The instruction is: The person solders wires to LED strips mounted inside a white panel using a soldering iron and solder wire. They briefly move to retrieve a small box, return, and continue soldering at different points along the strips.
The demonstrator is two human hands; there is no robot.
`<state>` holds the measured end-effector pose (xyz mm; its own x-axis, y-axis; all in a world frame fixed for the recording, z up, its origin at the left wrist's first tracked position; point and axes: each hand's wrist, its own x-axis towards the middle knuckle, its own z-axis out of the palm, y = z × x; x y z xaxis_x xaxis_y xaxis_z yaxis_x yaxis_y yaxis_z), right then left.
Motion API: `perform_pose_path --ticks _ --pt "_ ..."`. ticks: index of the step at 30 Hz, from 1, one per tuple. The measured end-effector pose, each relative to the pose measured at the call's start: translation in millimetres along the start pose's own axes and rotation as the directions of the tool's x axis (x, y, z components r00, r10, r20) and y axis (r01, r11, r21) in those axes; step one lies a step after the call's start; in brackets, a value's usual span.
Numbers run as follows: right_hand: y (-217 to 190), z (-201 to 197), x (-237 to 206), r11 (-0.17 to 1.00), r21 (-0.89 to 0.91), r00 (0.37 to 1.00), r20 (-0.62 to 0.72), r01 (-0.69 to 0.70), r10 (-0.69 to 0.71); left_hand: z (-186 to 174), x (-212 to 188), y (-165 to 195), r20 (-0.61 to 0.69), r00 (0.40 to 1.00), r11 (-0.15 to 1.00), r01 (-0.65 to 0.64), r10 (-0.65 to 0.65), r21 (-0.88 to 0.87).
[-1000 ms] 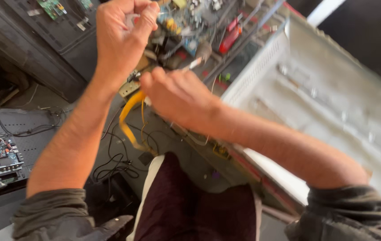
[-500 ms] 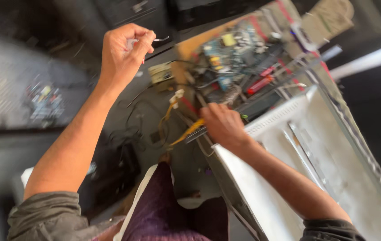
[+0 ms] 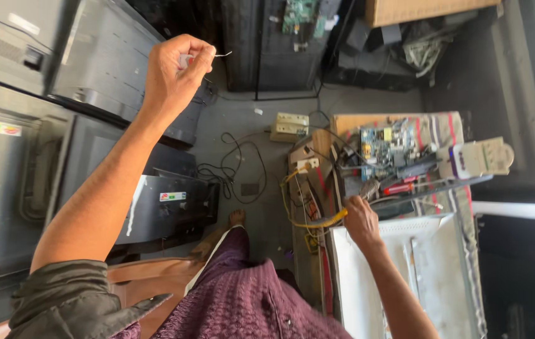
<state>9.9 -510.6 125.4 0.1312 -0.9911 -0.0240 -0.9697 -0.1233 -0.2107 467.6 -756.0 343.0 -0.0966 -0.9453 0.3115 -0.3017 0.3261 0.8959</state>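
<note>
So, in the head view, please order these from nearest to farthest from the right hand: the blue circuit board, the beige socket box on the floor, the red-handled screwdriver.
From the right hand:
1. Red-handled screwdriver, just above the hand on the bench.
2. Blue circuit board, further up on the bench.
3. Beige socket box, on the floor, up and to the left of the bench.

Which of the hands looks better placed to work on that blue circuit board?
Probably the right hand: it rests by the bench edge just below the blue circuit board, gripping a yellow-handled tool. The left hand is raised away, pinching a thin wire.
</note>
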Motion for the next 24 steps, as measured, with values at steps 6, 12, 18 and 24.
perform_pose_path --ticks 6,12,18,24 --pt "13 12 -3 0.984 -0.166 0.972 0.216 -0.061 0.097 -58 25 8 -0.076 0.995 0.998 -0.056 0.059 0.041" --pt "6 6 0 0.985 -0.122 0.950 0.271 -0.124 0.153 -99 42 9 -0.115 0.993 1.000 0.021 -0.018 0.020" --pt "0 -6 12 0.987 -0.132 0.936 0.328 -0.091 0.130 -100 65 -9 -0.150 0.987 0.998 -0.061 0.058 -0.012" --pt "14 -4 25 0.984 -0.175 0.903 0.417 -0.034 0.106 -66 80 -34 -0.214 0.976 0.995 0.024 -0.045 -0.101"
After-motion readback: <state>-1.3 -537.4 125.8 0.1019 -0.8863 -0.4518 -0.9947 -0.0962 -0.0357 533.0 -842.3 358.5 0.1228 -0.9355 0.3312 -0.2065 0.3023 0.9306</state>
